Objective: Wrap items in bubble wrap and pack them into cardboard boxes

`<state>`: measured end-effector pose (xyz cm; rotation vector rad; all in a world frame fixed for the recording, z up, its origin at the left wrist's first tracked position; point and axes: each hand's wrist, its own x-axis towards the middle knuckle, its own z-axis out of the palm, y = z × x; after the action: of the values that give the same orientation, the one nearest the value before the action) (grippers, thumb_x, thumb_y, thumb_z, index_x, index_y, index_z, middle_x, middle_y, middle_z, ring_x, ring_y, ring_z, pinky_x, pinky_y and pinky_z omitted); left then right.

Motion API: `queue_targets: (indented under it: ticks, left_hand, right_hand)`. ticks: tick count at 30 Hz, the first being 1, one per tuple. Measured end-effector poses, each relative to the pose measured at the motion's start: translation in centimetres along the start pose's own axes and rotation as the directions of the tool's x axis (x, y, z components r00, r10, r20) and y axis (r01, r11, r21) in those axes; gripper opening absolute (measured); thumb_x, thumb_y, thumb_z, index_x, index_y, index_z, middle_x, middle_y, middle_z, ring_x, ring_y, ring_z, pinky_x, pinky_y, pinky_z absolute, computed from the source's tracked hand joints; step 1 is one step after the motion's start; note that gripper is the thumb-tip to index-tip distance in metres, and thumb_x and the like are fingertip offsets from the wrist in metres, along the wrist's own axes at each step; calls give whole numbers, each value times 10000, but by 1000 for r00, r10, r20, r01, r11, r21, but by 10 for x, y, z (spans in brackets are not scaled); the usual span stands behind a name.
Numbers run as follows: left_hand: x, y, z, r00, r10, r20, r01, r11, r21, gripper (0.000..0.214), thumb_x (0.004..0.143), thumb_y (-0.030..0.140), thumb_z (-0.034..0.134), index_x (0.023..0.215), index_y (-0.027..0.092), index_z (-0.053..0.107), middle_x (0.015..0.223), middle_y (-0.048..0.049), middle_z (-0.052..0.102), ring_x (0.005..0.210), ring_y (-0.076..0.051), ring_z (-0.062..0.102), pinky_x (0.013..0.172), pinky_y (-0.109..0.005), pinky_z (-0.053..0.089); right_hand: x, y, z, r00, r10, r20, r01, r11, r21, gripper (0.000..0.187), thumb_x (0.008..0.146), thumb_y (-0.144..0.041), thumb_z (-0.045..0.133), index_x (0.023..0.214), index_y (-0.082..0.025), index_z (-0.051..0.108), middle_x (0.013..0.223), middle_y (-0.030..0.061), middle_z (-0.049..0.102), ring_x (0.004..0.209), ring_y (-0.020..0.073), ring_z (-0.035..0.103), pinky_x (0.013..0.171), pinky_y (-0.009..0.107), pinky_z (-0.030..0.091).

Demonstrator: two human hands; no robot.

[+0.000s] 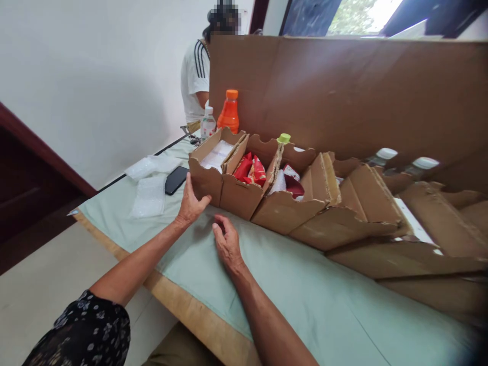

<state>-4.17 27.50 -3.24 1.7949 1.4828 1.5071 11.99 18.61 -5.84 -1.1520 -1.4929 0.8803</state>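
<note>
My left hand (189, 203) is at the front left corner of the leftmost cardboard bin (206, 182), thumb and fingers spread against it. White bubble-wrap packets (216, 155) fill that bin. Just in front of the row, my right hand (227, 244) hovers over or rests on the cloth, fingers loosely curled but apart, with nothing visible in them. Red snack packets (249, 170) sit in the second bin (241, 195). A third bin (287, 216) holds a dark red item (295, 187) and bubble wrap.
Left of the bins lie a black phone (176, 180) and bubble-wrap sheets (148, 195). An orange bottle (229, 113) and a clear bottle (208, 123) stand behind. A tall cardboard panel (343, 96) backs the row; more bins (362, 195) continue right. Another person (195, 76) is beyond the table.
</note>
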Motion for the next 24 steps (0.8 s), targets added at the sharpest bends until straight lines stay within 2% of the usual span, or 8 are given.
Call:
queue_targets:
  ticks: [3, 7, 9, 12, 15, 18, 21, 24]
  left_hand:
    - [-20, -2, -36, 999, -39, 18, 33, 973, 226, 899, 745, 312, 725, 1560, 144, 385, 1643, -214, 373, 1550, -391, 311, 1281, -568, 215]
    - [-51, -11, -101, 983, -177, -54, 175, 794, 583, 706, 761, 349, 695, 1413, 110, 564, 1606, -254, 412, 1525, -446, 309, 1239, -609, 237]
    - [-58, -15, -127, 964, -247, -102, 255, 741, 621, 539, 774, 322, 663, 1280, 136, 649, 1516, -241, 523, 1460, -448, 396, 1198, -608, 286]
    - [-57, -15, -149, 949, -287, -131, 307, 745, 592, 210, 790, 247, 585, 960, 188, 694, 1196, -180, 706, 1195, -380, 601, 1087, -525, 403]
    - [-53, 1, -157, 949, -270, -163, 314, 786, 532, 76, 810, 253, 543, 769, 219, 597, 862, -85, 680, 898, -274, 626, 899, -388, 468]
    - [-63, 31, -152, 958, -259, -127, 288, 847, 448, 181, 841, 358, 548, 710, 234, 530, 658, 17, 532, 669, -183, 517, 672, -277, 419]
    - [-91, 63, -132, 965, -261, -14, 249, 904, 347, 232, 807, 452, 596, 764, 225, 582, 642, 47, 516, 618, -151, 485, 599, -246, 386]
    - [-124, 94, -97, 925, -322, 201, 304, 945, 120, 272, 758, 475, 662, 807, 211, 619, 668, 40, 560, 626, -151, 511, 598, -247, 405]
  right_hand:
    - [1, 3, 0, 1000, 13, 6, -13, 1000, 16, 339, 923, -358, 550, 1188, -198, 688, 1218, 123, 733, 1063, 248, 699, 930, 384, 569]
    - [2, 4, 1, 1000, 18, 16, -19, 999, 38, 326, 898, -335, 568, 1164, -203, 700, 1206, 111, 734, 1072, 239, 690, 949, 372, 558]
    - [2, 4, 1, 1000, 22, 15, -23, 999, 43, 325, 883, -326, 574, 1155, -206, 704, 1206, 104, 735, 1073, 236, 688, 961, 374, 552]
    - [4, 4, 2, 999, 34, 12, -35, 999, 42, 340, 871, -335, 580, 1157, -199, 703, 1195, 108, 737, 1070, 240, 684, 974, 393, 543]
    - [8, 1, 1, 999, 47, 22, -48, 998, 45, 339, 855, -349, 592, 1131, -193, 713, 1156, 108, 745, 1054, 245, 683, 983, 411, 535]
    - [10, -9, -1, 996, 65, 61, -69, 995, 71, 304, 841, -377, 618, 1065, -205, 733, 1091, 85, 757, 1014, 238, 690, 959, 408, 543]
    - [-4, -31, -10, 988, 82, 133, -98, 989, 114, 350, 847, -446, 665, 1100, -216, 738, 1074, 82, 765, 1002, 238, 707, 885, 387, 570]
    - [-40, -58, -29, 965, 68, 255, -120, 974, 194, 547, 819, -549, 738, 1268, -242, 685, 1214, 95, 736, 1085, 252, 700, 868, 371, 577]
